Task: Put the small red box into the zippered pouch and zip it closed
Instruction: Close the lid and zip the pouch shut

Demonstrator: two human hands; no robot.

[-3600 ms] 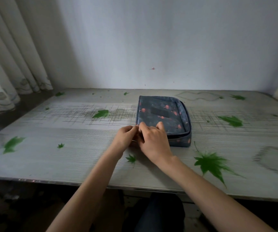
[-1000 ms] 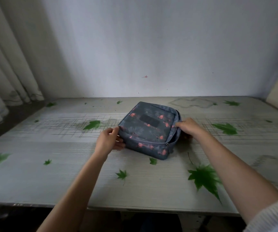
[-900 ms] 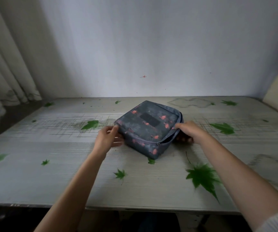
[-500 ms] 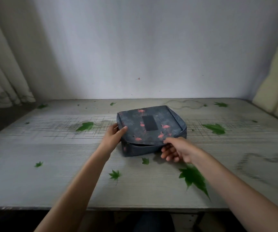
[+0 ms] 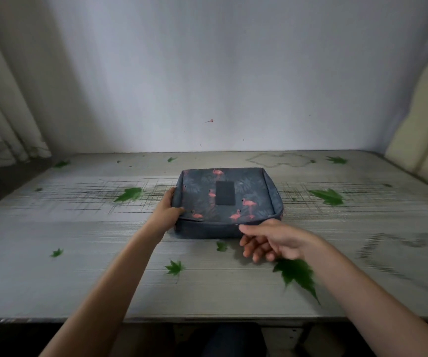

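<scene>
The zippered pouch (image 5: 228,199), dark blue-grey with pink flamingos and a dark patch on top, lies flat in the middle of the table. My left hand (image 5: 168,211) grips its near left corner, thumb on top. At the pouch's near front edge my right hand (image 5: 267,239) pinches the zipper line with thumb and forefinger, the other fingers curled below. The zipper pull is hidden under my fingers. The small red box is not visible anywhere.
The pale wooden table (image 5: 79,266) bears printed green leaves (image 5: 298,276) and grid marks. A white wall rises behind it. Curtains (image 5: 4,119) hang at the far left and a cream panel (image 5: 424,130) leans at the far right.
The pouch has been turned so its long front edge faces me. My right hand has travelled from the pouch's right side around to the near front edge. My left hand kept hold of the left corner.
</scene>
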